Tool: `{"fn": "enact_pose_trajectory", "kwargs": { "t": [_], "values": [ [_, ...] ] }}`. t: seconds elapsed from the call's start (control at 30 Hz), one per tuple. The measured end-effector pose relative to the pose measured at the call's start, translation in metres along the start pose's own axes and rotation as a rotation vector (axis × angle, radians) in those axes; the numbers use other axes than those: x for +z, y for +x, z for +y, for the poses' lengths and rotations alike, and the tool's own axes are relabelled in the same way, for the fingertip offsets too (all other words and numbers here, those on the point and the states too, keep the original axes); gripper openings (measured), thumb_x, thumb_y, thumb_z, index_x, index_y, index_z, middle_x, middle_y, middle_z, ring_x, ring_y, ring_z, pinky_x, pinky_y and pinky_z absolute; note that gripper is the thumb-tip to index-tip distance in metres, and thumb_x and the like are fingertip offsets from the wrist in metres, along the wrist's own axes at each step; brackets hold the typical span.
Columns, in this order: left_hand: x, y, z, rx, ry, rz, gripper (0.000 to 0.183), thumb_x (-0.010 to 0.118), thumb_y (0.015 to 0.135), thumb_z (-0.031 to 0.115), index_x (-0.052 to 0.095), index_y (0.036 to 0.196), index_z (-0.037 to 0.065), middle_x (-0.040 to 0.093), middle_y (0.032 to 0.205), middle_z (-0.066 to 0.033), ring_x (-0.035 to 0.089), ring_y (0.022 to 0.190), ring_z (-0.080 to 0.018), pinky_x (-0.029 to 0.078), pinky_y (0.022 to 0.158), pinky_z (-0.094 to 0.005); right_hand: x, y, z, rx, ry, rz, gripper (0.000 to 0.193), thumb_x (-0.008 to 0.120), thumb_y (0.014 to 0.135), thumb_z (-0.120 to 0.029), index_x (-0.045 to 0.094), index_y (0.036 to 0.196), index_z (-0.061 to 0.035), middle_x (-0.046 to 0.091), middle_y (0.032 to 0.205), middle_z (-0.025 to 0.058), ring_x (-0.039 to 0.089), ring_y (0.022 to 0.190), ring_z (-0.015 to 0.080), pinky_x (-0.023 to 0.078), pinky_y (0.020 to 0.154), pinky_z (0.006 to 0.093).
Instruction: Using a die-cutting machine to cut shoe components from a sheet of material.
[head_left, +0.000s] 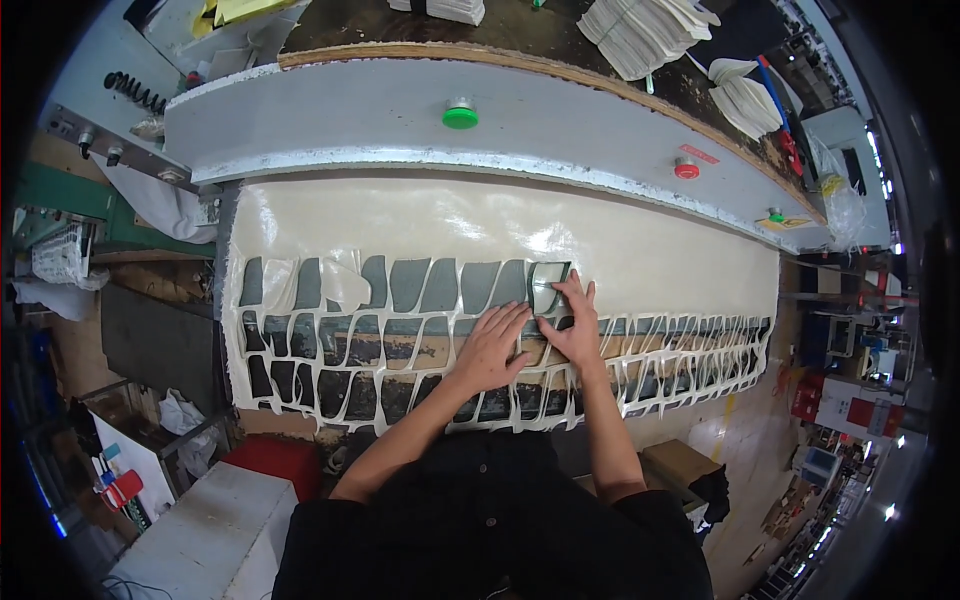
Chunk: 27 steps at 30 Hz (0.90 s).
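Note:
A cream sheet (450, 215) of smooth material lies across the work surface. Rows of cut-out openings run along its near half, leaving a web of thin strips. My right hand (575, 335) grips a small curved cutting die (548, 288) with a dark green rim, thumb on its near end and fingers along its right side. The die stands on the sheet at the right end of the far row of openings. Just left of it, my left hand (490, 348) rests flat on the webbing with fingers stretched out. Two loose cream pieces (345, 284) lie over openings farther left.
Beyond the sheet, a grey machine beam (330, 110) carries a green button (460, 115) and a red button (686, 168). Stacks of cut pieces (645, 35) sit on the dark shelf above it. A white cabinet (215, 530) stands at lower left, a cardboard box (680, 470) at lower right.

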<state>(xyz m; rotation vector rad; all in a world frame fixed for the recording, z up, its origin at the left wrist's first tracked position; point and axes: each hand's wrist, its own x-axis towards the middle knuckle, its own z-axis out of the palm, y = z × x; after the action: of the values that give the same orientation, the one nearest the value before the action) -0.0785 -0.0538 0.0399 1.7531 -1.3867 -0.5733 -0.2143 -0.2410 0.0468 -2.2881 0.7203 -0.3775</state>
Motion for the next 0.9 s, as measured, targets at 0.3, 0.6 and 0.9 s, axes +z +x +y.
{"fn": "enact_pose_trajectory", "kwargs": {
  "t": [0.3, 0.6, 0.9],
  "values": [
    [-0.011, 0.018, -0.007, 0.017, 0.008, -0.003, 0.076, 0.076, 0.093, 0.029, 0.048, 0.157, -0.003, 0.053, 0.16, -0.0234, 0.046, 0.152, -0.04, 0.03, 0.13, -0.0518, 0.004, 0.015, 0.011, -0.1, -0.062, 0.072, 0.066, 0.089, 0.074, -0.019, 0.067, 0.135, -0.008, 0.064, 0.15, 0.0278, 0.049, 0.153, 0.0427, 0.017, 0.133, 0.0637],
    [-0.029, 0.058, -0.019, 0.065, 0.018, 0.008, 0.076, 0.077, 0.093, 0.028, 0.049, 0.158, 0.0, 0.054, 0.159, -0.0231, 0.047, 0.151, -0.0402, 0.033, 0.128, -0.0524, -0.003, 0.056, 0.014, -0.131, -0.106, 0.085, 0.076, 0.091, 0.074, -0.024, 0.062, 0.142, -0.0076, 0.058, 0.155, 0.0284, 0.047, 0.154, 0.0432, 0.019, 0.132, 0.0648],
    [-0.178, 0.172, 0.004, -0.369, -0.248, 1.051, 0.04, 0.091, 0.093, 0.024, 0.061, 0.078, 0.003, 0.059, 0.066, 0.0016, 0.05, 0.061, -0.0063, 0.04, 0.056, -0.0258, -0.029, 0.034, -0.048, -0.125, -0.006, 0.068, 0.072, 0.093, 0.081, -0.031, 0.063, 0.142, -0.0056, 0.062, 0.148, 0.0208, 0.059, 0.137, 0.0412, 0.043, 0.12, 0.0526]
  ]
}}
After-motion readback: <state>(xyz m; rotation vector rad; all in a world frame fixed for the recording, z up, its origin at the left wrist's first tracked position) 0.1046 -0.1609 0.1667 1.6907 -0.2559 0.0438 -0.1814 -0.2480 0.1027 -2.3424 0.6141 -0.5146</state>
